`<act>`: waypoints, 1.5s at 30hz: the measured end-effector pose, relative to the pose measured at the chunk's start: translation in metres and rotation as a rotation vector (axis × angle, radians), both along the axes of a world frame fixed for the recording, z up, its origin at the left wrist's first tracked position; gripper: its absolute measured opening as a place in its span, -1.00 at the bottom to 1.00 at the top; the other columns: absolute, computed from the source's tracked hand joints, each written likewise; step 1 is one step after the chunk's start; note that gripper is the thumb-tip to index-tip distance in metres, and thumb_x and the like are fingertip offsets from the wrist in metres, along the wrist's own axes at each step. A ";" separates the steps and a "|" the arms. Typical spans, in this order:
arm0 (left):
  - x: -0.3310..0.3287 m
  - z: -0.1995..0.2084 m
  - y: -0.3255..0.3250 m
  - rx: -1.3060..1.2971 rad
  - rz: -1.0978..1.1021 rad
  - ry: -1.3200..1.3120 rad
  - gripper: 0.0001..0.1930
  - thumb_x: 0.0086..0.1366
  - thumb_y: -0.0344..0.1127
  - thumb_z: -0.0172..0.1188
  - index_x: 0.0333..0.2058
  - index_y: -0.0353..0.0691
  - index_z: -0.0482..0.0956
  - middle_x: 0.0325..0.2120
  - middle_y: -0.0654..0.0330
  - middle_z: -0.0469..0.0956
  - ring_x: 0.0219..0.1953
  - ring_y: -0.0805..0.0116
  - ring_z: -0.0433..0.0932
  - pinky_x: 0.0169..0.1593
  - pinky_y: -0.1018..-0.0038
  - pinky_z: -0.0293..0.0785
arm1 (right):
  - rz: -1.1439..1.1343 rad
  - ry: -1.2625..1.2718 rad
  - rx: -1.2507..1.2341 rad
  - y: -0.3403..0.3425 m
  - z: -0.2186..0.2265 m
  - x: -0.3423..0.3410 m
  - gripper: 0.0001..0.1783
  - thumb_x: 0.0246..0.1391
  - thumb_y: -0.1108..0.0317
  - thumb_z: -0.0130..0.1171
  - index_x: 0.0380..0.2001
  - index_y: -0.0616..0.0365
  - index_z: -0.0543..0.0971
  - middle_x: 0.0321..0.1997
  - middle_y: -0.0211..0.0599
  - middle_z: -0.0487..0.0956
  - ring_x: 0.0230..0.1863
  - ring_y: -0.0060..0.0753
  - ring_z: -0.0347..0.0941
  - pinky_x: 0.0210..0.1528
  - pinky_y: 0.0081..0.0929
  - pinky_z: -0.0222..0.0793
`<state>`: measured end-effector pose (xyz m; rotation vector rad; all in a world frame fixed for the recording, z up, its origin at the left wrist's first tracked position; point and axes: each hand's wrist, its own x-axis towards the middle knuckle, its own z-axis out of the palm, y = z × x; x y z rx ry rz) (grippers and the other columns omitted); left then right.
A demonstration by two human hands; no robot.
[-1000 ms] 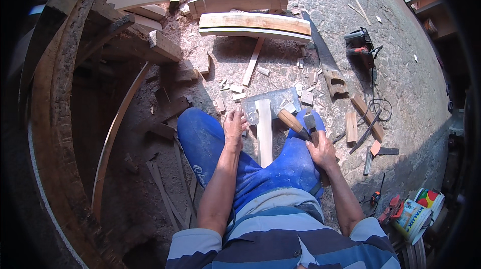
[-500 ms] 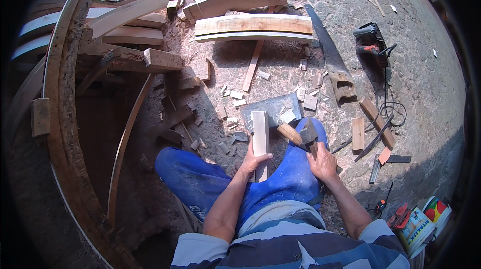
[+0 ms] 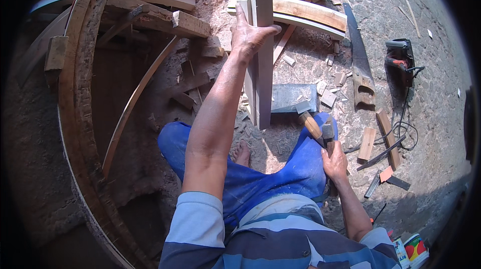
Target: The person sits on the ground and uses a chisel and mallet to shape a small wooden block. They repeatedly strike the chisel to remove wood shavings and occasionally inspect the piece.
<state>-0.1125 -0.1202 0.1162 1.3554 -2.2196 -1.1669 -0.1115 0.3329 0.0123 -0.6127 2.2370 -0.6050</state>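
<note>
Out in front, my left hand (image 3: pixel 246 38) grips a long wooden beam (image 3: pixel 263 68), thumb across its face and fingers partly hidden behind it. The beam stands up toward the camera; smaller pale pieces at its upper end look stepped or notched. Over my right knee, my right hand (image 3: pixel 334 161) closes around a hand tool (image 3: pixel 327 131) with a grey wedge-shaped metal head. A pale rounded wooden part (image 3: pixel 311 125) sticks out from it toward the upper left. Beyond the knee, a flat grey plate (image 3: pixel 288 97) lies on the ground.
A large curved timber frame (image 3: pixel 75 93) rises on my left. Curved boards (image 3: pixel 315 13) lie ahead. On the right are a handsaw (image 3: pixel 362 68), a corded power tool (image 3: pixel 399 58), a wood block (image 3: pixel 367 143), a square (image 3: pixel 396 183) and buckets (image 3: pixel 415 249). Offcuts litter the ground.
My left arm has stretched forward, raising the beam from between my legs toward the camera. My right hand keeps the tool near the right knee. The view has shifted left.
</note>
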 end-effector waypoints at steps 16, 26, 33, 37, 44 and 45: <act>0.011 0.000 0.105 -0.720 -1.235 -0.511 0.08 -0.09 -0.19 0.54 0.43 0.56 0.19 0.18 -0.07 0.33 0.29 -0.10 0.31 0.41 -0.30 0.04 | -0.103 0.029 -0.031 0.008 -0.011 0.008 -0.48 0.18 0.14 0.28 0.00 0.27 0.36 -0.14 0.35 0.62 -0.04 0.49 0.55 0.00 0.22 0.40; 0.044 -0.006 0.075 -0.662 -1.350 -0.557 0.08 0.01 -0.20 0.51 0.45 0.66 0.09 0.24 -0.03 0.27 0.40 -0.08 0.19 0.48 -0.29 -0.05 | -0.196 -0.028 -0.014 0.003 -0.011 0.005 -0.49 0.15 0.17 0.32 -0.03 0.28 0.37 -0.18 0.31 0.61 -0.07 0.44 0.56 -0.01 0.15 0.42; 0.109 -0.054 0.065 -0.690 -1.790 -0.579 -0.04 0.24 -0.09 0.30 0.42 0.86 -0.11 0.25 0.04 0.27 0.39 -0.07 0.22 0.52 -0.25 -0.14 | -0.237 -0.054 0.038 -0.001 -0.004 0.003 -0.47 0.16 0.12 0.31 -0.03 0.29 0.38 -0.14 0.34 0.60 -0.02 0.45 0.54 0.03 0.13 0.41; 0.171 -0.105 0.089 -0.691 -1.872 -0.159 -0.15 0.27 -0.19 0.16 0.39 0.83 -0.03 0.17 0.04 0.32 0.32 -0.11 0.33 0.51 -0.21 -0.03 | -0.241 -0.108 0.051 -0.011 0.008 0.000 -0.47 0.17 0.12 0.30 -0.01 0.30 0.38 -0.12 0.37 0.60 -0.01 0.48 0.53 0.03 0.16 0.40; 0.204 -0.149 0.129 -0.475 -2.025 -0.446 -0.25 0.37 -0.20 0.03 0.44 0.71 0.07 0.51 0.17 0.02 0.56 0.04 -0.04 0.56 -0.16 -0.15 | -0.196 -0.061 0.006 -0.006 -0.006 0.005 -0.41 0.19 0.13 0.28 0.08 0.30 0.31 -0.15 0.42 0.60 -0.05 0.54 0.53 0.00 0.24 0.40; 0.208 -0.148 0.130 -0.444 -2.077 -0.701 -0.28 0.33 -0.12 0.11 0.43 0.61 0.17 0.58 0.30 -0.16 0.60 0.13 -0.18 0.58 -0.13 -0.25 | -0.199 -0.066 0.020 -0.005 -0.007 0.005 -0.42 0.19 0.13 0.28 0.07 0.30 0.32 -0.15 0.42 0.60 -0.05 0.53 0.53 0.00 0.24 0.40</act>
